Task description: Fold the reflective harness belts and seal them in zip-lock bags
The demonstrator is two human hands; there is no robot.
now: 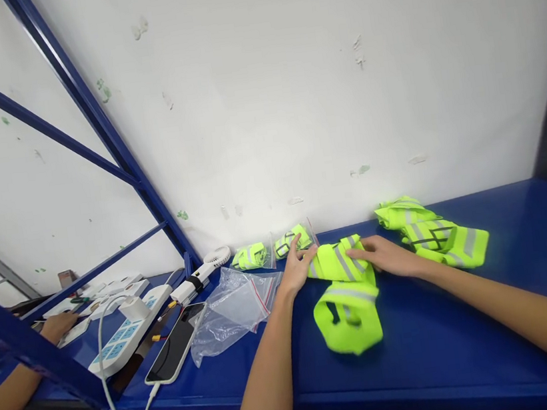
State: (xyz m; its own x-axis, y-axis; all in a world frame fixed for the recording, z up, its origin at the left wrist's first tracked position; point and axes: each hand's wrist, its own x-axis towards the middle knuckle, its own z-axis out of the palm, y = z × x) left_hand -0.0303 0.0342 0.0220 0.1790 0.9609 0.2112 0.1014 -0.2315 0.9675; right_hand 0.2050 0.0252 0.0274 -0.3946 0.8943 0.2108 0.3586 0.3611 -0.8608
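Observation:
A neon-yellow safety vest (344, 293) with grey reflective stripes lies partly folded on the blue shelf top (437, 338). My left hand (296, 267) rests on its left end with fingers spread. My right hand (386, 256) lies flat on its upper right part, fingers stretched out. Neither hand grips the cloth.
Another yellow vest (433, 231) lies at the right rear. Two bagged vests (269, 249) sit by the white wall. Clear plastic bags (231, 305), a phone (175, 344) on a cable, a power strip (123, 332) and a small fan (207, 267) lie left. Another person's arm (10, 387) shows far left.

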